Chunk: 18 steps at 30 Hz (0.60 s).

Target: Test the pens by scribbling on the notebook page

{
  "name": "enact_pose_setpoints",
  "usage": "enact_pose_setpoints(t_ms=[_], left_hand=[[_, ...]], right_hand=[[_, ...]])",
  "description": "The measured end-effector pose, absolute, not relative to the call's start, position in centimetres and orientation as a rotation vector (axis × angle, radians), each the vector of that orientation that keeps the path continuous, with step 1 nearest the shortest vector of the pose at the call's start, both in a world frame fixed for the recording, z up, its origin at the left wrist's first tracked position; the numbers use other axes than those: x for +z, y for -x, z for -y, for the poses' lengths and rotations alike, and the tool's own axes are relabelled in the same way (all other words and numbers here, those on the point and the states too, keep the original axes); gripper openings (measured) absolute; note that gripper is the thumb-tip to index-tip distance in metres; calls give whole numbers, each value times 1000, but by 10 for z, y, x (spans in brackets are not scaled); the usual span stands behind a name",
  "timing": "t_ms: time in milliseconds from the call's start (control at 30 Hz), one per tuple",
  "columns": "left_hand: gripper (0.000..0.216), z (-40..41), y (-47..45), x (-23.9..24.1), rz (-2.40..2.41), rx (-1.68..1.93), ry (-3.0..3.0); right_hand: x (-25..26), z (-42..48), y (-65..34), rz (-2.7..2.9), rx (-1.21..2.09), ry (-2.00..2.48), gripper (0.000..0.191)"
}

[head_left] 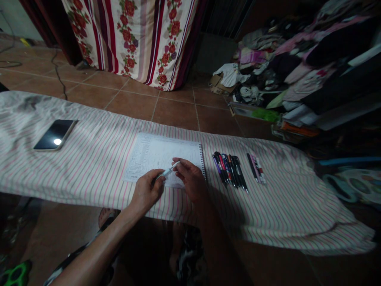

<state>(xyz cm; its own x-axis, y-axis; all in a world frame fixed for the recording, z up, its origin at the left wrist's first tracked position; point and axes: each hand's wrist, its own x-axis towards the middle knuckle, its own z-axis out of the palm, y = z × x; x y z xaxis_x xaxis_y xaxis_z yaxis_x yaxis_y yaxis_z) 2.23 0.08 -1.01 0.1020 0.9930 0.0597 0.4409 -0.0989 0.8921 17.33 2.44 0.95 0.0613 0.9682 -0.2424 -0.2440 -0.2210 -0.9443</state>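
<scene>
A slim, light blue and white pen (168, 172) is held slantwise above a spiral notebook (172, 149). My left hand (149, 186) is closed around the pen's lower end. With thumb and fingertips, my right hand (191, 176) pinches its white upper end; whether that end is a separate cap I cannot tell. The notebook lies open on the striped cloth, its page marked with faint writing and its coil at the right edge. Right of it lies a row of several pens (228, 169) in dark, purple and red colours. Farther right is a smaller group of pens (256, 169), black, pink and white.
A phone (55, 135) lies on the left of the cloth-covered table (98, 159). Behind hangs a floral curtain (143, 39) above the tiled floor (175, 105). Piled clothes (268, 67) and boxes fill the back right. A green object (16, 274) sits at lower left.
</scene>
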Motion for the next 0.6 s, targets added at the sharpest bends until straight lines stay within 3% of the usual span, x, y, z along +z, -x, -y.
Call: enact_pose_setpoints(t_ms=[600], left_hand=[[26, -2, -21, -16, -1421, 995, -1635]], right_hand=[[10, -23, -167, 970, 1340, 1241, 21]])
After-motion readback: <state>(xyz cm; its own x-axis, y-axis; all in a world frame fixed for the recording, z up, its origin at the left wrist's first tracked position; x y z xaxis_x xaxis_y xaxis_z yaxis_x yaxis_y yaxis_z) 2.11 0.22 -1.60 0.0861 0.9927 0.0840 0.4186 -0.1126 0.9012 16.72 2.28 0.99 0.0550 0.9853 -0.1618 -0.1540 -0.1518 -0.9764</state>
